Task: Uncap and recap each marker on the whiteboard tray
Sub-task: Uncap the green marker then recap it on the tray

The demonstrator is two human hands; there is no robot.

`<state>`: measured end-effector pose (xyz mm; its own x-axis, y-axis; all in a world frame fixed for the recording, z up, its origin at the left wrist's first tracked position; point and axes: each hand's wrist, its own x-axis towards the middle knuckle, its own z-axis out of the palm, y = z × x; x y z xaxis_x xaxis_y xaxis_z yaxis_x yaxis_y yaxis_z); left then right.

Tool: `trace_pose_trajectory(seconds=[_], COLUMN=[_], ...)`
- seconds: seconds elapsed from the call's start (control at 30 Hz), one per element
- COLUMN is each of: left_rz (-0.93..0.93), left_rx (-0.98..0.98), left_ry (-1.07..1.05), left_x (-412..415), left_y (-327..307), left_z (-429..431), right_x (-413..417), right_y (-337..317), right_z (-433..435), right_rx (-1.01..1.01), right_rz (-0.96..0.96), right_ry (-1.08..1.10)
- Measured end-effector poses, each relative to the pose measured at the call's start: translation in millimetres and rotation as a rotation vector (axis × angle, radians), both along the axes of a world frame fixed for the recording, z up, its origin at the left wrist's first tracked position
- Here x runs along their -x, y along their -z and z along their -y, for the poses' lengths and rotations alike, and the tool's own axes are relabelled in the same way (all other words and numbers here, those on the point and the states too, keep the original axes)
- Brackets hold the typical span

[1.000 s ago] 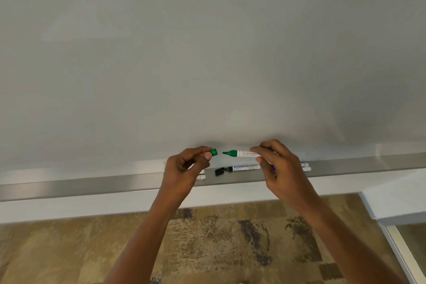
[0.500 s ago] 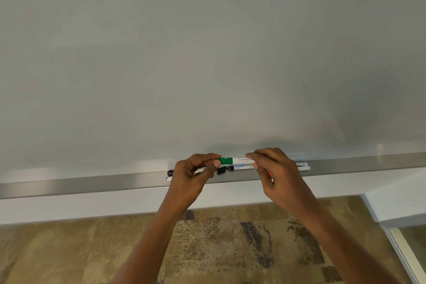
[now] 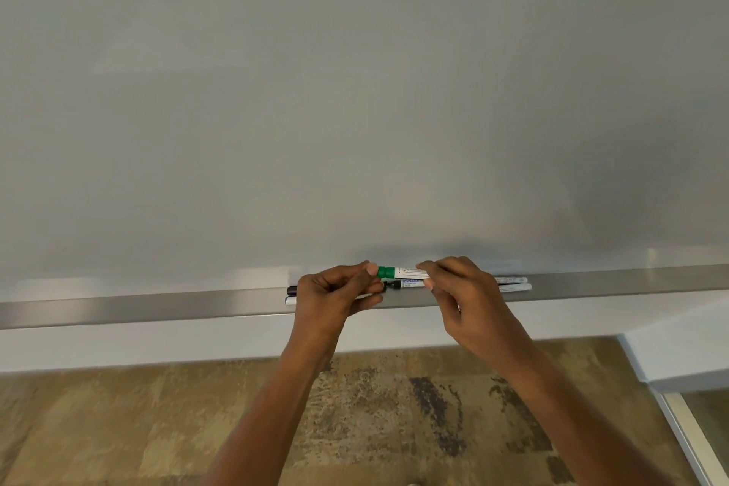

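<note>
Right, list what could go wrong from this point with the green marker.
1. The left hand presses the green cap onto the green marker, held by the right hand. If it is not fully seated, the tip may dry out.
2. Both hands work just above the tray, where a black marker and others lie; a knuckle could knock one to the floor.

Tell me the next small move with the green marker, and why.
Probably set the green marker down on the tray: its cap looks seated, the left hand pinching it, the right hand holding the barrel. Other markers wait there.
</note>
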<state>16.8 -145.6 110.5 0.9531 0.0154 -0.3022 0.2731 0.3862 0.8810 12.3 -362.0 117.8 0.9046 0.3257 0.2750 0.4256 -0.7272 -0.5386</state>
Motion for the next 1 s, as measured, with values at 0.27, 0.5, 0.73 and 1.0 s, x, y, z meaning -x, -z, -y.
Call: trace_pose_trajectory(seconds=[0.27,0.5,0.73,1.0], left_rz=[0.045,0.026,0.017,0.090], left_rx=[-0.004,-0.287,-0.797,-1.145], left_ry=[-0.022,-0.026,0.174,0.281], left_x=[-12.4,-22.1,-27.7,-43.0], left_y=[3.5,45.2,102.4,134.8], left_z=[4.0,-5.0,-3.8,2.3], right_x=[-14.1,-31.1,-31.2,-42.5], right_y=[2.7,33.0,94.1,130.0], right_z=[-3.5,1.8,2.7,-6.5], right_rx=[-0.026,-0.032,0.076,0.171], right_rz=[-0.007,-0.099,-0.204,-0.219], right_ry=[0.014,0.010,0.042,0.136])
